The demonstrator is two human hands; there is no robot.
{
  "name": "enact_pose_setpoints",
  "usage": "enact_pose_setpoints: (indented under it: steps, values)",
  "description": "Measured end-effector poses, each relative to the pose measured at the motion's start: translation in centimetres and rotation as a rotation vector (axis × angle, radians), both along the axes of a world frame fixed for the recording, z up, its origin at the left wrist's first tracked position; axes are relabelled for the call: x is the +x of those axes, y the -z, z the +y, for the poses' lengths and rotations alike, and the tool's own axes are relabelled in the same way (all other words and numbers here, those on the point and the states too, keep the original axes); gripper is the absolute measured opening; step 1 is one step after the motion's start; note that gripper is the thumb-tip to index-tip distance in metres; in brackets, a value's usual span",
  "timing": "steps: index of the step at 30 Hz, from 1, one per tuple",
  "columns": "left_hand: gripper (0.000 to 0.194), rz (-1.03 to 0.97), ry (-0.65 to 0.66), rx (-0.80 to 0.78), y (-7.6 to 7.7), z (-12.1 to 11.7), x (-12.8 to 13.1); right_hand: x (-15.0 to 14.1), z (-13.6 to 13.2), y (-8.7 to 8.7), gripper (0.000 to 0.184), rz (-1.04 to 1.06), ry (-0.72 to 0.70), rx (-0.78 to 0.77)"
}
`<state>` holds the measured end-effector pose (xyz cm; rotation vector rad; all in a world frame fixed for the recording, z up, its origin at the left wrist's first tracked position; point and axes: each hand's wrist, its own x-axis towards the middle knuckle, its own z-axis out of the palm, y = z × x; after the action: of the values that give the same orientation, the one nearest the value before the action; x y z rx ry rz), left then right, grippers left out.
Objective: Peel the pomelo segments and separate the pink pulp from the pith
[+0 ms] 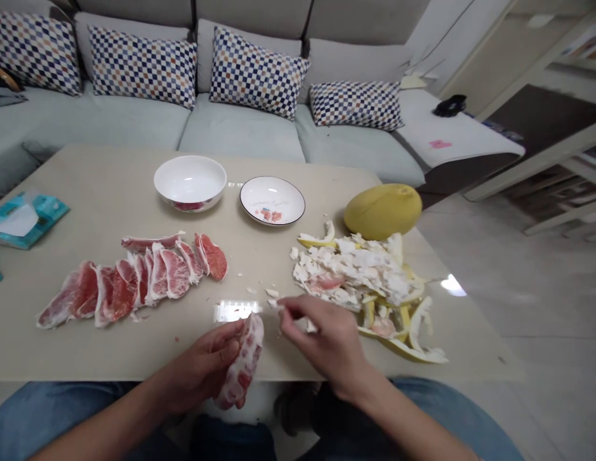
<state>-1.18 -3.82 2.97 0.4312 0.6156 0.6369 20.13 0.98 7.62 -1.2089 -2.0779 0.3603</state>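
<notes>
My left hand (206, 365) is closed round a red pomelo segment (244, 363) with white membrane, held over the near edge of the beige table (110, 192). My right hand (321, 342) pinches a small white bit of membrane (274, 303) just right of the segment. A row of several peeled red segments (134, 278) lies on the table to the left. A heap of white pith and yellow peel (369, 275) sits to the right, close to my right hand.
A whole yellow pomelo (383, 211) rests at the table's right edge. A white bowl (190, 182) and a shallow plate (272, 200) stand behind. A teal tissue pack (24, 218) lies far left. A grey sofa with checked cushions (254, 73) is beyond.
</notes>
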Motion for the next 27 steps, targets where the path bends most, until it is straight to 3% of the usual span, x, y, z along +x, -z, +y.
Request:
enact_pose_setpoints:
  steps: [3,7,9,14,17,21,23,27]
  values:
    - [0.042,-0.043,-0.008,-0.029,-0.2,0.0,-0.1,3.2,3.0,-0.1,0.017,-0.071,0.167,0.037]
    - [0.034,-0.099,-0.02,-0.05,-0.1,0.3,-0.4,8.0,6.2,0.8,0.031,-0.44,0.394,0.113]
    - [0.028,-0.118,-0.022,-0.041,-0.2,0.5,-0.5,9.8,7.2,1.1,0.03,-0.565,0.493,0.166]
    - [0.024,-0.129,-0.03,-0.06,-0.4,0.7,-0.6,10.3,7.5,0.4,0.025,-0.577,0.561,0.248]
    - [0.031,-0.101,-0.034,-0.084,-0.4,0.7,-0.6,7.2,5.7,-0.5,0.019,-0.344,0.345,0.143]
    - [0.036,-0.051,-0.033,-0.07,-0.2,0.6,-0.4,1.6,1.5,-1.4,0.02,-0.057,-0.264,-0.157]
    - [0.035,-0.033,-0.023,-0.046,-0.1,0.6,-0.3,-0.1,-0.1,-1.3,0.023,-0.005,-0.366,-0.177]
    - [0.037,-0.004,0.011,-0.042,-0.1,0.6,-0.2,-0.8,-1.2,-1.0,0.017,-0.076,-0.358,-0.093]
